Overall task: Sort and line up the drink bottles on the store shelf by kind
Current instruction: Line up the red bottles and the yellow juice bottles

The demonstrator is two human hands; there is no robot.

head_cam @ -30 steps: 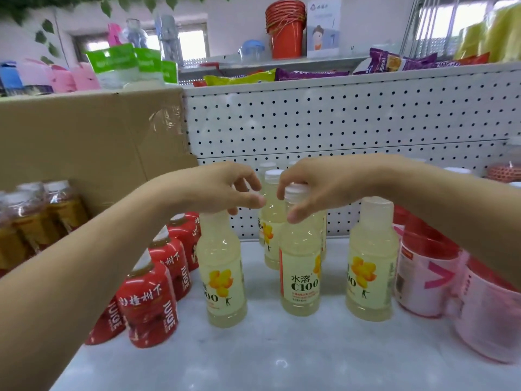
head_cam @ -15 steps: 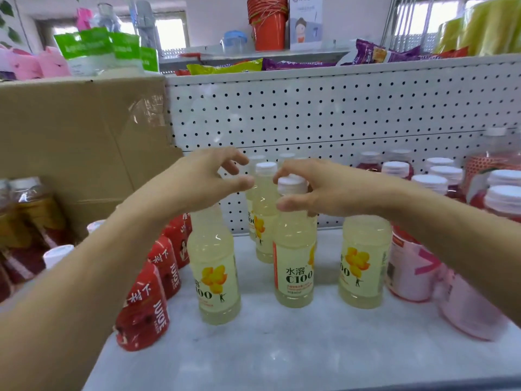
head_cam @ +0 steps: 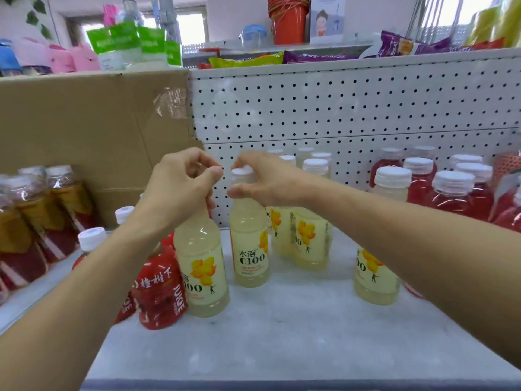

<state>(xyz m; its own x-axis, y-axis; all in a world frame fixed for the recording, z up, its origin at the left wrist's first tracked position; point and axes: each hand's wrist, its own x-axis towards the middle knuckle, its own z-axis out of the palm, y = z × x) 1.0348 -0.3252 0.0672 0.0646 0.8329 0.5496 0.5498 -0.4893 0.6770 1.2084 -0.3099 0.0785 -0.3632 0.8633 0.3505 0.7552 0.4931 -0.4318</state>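
Observation:
Several pale yellow C100 bottles stand on the white shelf [head_cam: 282,328]. My left hand [head_cam: 180,187] grips the cap of the front left yellow bottle [head_cam: 201,266]; the cap is hidden under my fingers. My right hand [head_cam: 265,182] pinches the white cap of the C100 bottle [head_cam: 249,249] beside it. More yellow bottles [head_cam: 310,238] stand behind, and one yellow bottle [head_cam: 375,275] stands apart to the right, partly behind my right forearm. Red juice bottles [head_cam: 160,292] line the left side.
Red drink bottles [head_cam: 451,190] with white caps crowd the back right. Amber and red bottles [head_cam: 33,221] stand on the far left in front of a cardboard box [head_cam: 84,125]. A white pegboard [head_cam: 338,108] backs the shelf.
Both hands keep their hold on the two bottle caps. The two held yellow bottles now stand closer together, and the view has shifted so more red bottles show at right.

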